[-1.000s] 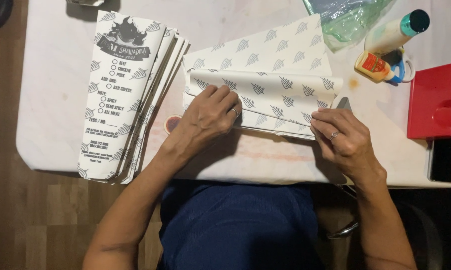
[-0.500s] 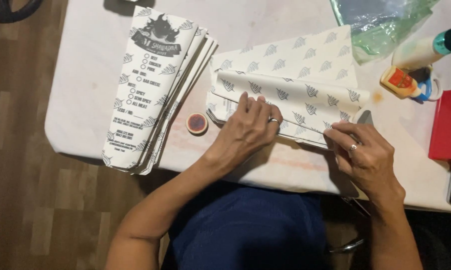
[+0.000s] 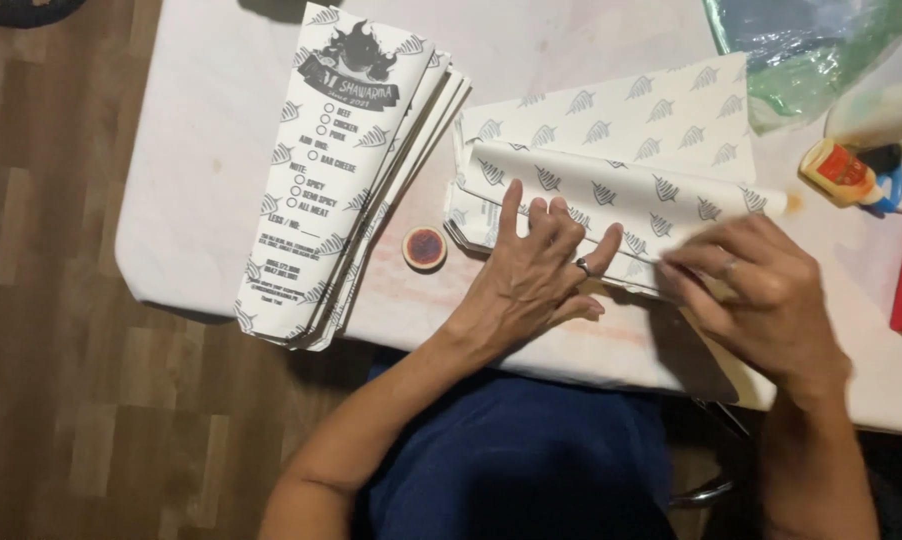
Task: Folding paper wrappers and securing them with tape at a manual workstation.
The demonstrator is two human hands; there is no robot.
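We are pressing our left hand (image 3: 536, 265), fingers spread flat, onto the folded flap of the leaf-printed paper sheet (image 3: 611, 180) lying in the middle of the tabletop (image 3: 201, 180). Our right hand (image 3: 761, 290) is bearing down on the fold's right end, fingers drawn together; it is blurred, so a pinch is only likely. We judge we are creasing a fold, and the next move needs even pressure along it. A stack of finished paper sleeves (image 3: 346, 170) is lying left, a small round cap (image 3: 425, 247) between, a glue bottle (image 3: 851, 175) right.
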